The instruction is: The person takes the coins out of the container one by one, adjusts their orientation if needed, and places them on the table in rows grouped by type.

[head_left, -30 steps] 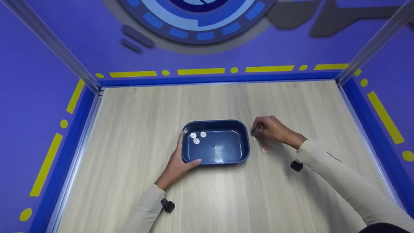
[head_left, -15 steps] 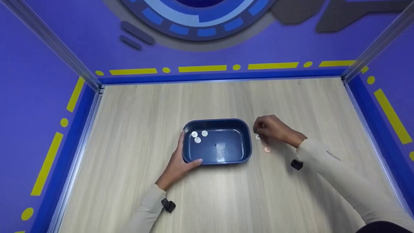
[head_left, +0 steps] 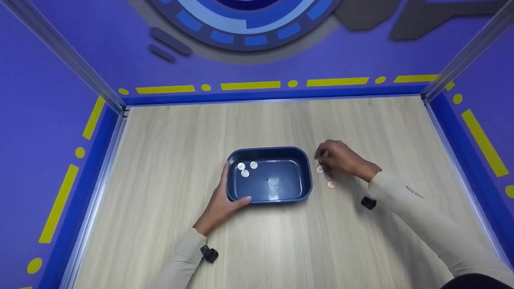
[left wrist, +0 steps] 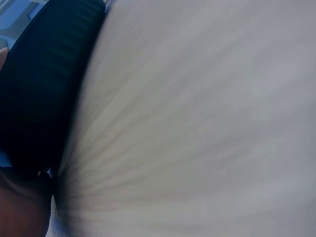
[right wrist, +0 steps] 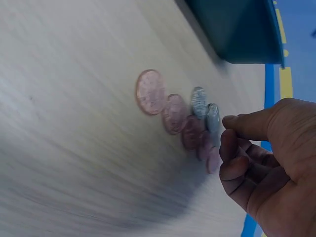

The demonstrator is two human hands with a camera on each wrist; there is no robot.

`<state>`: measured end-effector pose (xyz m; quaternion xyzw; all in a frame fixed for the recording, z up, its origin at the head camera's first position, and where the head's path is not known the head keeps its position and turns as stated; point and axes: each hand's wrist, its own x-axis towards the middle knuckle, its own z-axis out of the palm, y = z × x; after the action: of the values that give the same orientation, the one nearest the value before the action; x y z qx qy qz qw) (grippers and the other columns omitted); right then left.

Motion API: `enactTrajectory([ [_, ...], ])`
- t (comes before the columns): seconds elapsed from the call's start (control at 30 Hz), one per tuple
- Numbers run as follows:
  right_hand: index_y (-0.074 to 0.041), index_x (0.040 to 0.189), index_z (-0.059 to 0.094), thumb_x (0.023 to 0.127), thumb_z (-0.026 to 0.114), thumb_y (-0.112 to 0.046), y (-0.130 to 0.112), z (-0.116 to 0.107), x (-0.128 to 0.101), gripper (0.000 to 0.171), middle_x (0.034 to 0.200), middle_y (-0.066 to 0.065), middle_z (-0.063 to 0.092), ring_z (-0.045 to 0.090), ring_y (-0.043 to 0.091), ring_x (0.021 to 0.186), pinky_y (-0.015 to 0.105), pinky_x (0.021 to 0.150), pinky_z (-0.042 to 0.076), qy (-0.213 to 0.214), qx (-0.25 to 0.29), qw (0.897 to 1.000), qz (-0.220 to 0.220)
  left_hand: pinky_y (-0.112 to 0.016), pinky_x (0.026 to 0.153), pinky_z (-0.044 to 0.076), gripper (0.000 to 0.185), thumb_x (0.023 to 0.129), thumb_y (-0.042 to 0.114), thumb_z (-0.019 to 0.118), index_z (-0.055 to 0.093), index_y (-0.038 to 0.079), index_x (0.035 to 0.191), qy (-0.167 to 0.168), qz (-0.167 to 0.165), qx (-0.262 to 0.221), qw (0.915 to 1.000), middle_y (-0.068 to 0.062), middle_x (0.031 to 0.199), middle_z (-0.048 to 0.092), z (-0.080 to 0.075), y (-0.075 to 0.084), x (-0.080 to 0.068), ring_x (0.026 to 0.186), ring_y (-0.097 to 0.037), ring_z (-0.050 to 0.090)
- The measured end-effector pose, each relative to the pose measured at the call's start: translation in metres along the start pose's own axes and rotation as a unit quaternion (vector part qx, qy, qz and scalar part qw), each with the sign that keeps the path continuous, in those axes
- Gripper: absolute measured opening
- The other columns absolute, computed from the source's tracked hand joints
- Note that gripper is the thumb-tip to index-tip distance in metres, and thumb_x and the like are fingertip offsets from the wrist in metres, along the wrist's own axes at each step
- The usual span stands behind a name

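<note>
My left hand [head_left: 223, 200] grips a dark blue plastic box [head_left: 268, 199] by its front left corner, thumb over the front rim and fingers along the left wall. Three silver coins, among them one silver coin [head_left: 245, 173], lie in its left part. Right of the box, my right hand [right wrist: 276, 163] bends its fingers low over the table, thumb tip and index finger close together beside a silver coin [right wrist: 213, 118]. Nothing shows between those fingertips. Another silver coin [right wrist: 199, 102] and a row of copper coins, with one copper coin [right wrist: 150, 92] at its end, lie alongside.
The wooden table [head_left: 180, 140] is bounded by blue-purple panels with yellow marks, such as the back panel [head_left: 257, 68]. Metal rails run along its sides, including a left rail [head_left: 94, 176]. Black wrist cameras sit on both sleeves, one being the right camera [head_left: 368, 202].
Right-hand fingertips have shifted slightly among the coins, and the hand has risen a little in the head view. My left hand keeps its hold on the box, which stays in place.
</note>
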<state>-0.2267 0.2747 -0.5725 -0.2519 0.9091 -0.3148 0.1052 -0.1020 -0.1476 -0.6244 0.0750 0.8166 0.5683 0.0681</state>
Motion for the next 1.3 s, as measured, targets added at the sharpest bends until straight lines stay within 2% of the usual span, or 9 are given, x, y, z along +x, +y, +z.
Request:
enactTrajectory([
  [0.13, 0.002, 0.108, 0.081, 0.099, 0.076, 0.004, -0.010, -0.007, -0.001, 0.010, 0.102, 0.013, 0.076, 0.071, 0.028, 0.094, 0.045, 0.083, 0.057, 0.014, 0.001, 1.000, -0.009, -0.060, 0.131, 0.024, 0.130, 0.087, 0.047, 0.093, 0.002, 0.034, 0.179, -0.003, -0.003, 0.001, 1.0000, -0.003, 0.184, 0.016, 0.000, 0.000, -0.001, 0.165, -0.033, 0.026],
  [0.33, 0.002, 0.113, 0.079, 0.099, 0.075, 0.007, -0.033, -0.018, -0.001, 0.015, 0.110, 0.019, 0.076, 0.072, 0.025, 0.085, 0.039, 0.077, 0.058, 0.027, 0.011, 0.999, -0.018, -0.058, 0.131, 0.025, 0.131, 0.087, 0.046, 0.093, 0.002, 0.033, 0.179, -0.002, -0.003, 0.002, 1.0000, -0.004, 0.184, 0.016, 0.000, 0.001, 0.000, 0.164, -0.033, 0.027],
  [0.53, 0.002, 0.110, 0.079, 0.099, 0.077, 0.005, -0.055, -0.020, 0.002, 0.012, 0.106, 0.015, 0.078, 0.073, 0.023, 0.081, 0.033, 0.075, 0.059, 0.033, 0.022, 0.998, -0.042, -0.060, 0.131, 0.024, 0.130, 0.087, 0.039, 0.094, 0.001, 0.034, 0.179, -0.001, -0.004, -0.002, 1.0000, -0.004, 0.184, 0.016, 0.000, 0.002, 0.000, 0.164, -0.035, 0.028],
  [0.7, 0.002, 0.110, 0.080, 0.098, 0.079, 0.003, -0.069, -0.015, 0.006, 0.012, 0.104, 0.009, 0.078, 0.073, 0.026, 0.082, 0.032, 0.075, 0.059, 0.019, 0.036, 0.998, -0.049, -0.060, 0.132, 0.023, 0.130, 0.088, 0.037, 0.093, 0.001, 0.033, 0.179, -0.001, -0.002, -0.004, 1.0000, -0.005, 0.184, 0.016, 0.000, 0.002, 0.001, 0.165, -0.034, 0.026],
  [0.9, 0.004, 0.111, 0.080, 0.097, 0.081, 0.002, -0.083, -0.006, 0.014, 0.014, 0.106, 0.012, 0.078, 0.072, 0.027, 0.088, 0.042, 0.078, 0.061, 0.011, 0.025, 0.997, -0.073, -0.064, 0.130, 0.023, 0.130, 0.087, 0.040, 0.094, 0.001, 0.034, 0.179, 0.000, 0.001, -0.005, 1.0000, -0.011, 0.183, 0.018, 0.001, 0.001, 0.001, 0.164, -0.038, 0.027],
  [1.13, 0.003, 0.111, 0.081, 0.097, 0.081, 0.000, -0.096, 0.008, 0.031, 0.015, 0.104, 0.012, 0.078, 0.071, 0.023, 0.090, 0.043, 0.080, 0.061, -0.007, 0.009, 0.997, -0.082, -0.064, 0.130, 0.024, 0.129, 0.088, 0.039, 0.093, 0.001, 0.035, 0.179, -0.001, 0.003, -0.005, 1.0000, -0.013, 0.183, 0.019, 0.001, 0.000, 0.002, 0.164, -0.038, 0.027],
  [1.3, 0.003, 0.111, 0.081, 0.098, 0.081, -0.004, -0.102, 0.018, 0.041, 0.015, 0.104, 0.012, 0.079, 0.073, 0.026, 0.096, 0.047, 0.088, 0.062, -0.017, 0.001, 0.995, -0.095, -0.062, 0.130, 0.024, 0.129, 0.088, 0.040, 0.093, 0.001, 0.033, 0.179, -0.002, 0.004, -0.006, 1.0000, -0.014, 0.182, 0.020, 0.002, 0.000, 0.002, 0.164, -0.038, 0.028],
])
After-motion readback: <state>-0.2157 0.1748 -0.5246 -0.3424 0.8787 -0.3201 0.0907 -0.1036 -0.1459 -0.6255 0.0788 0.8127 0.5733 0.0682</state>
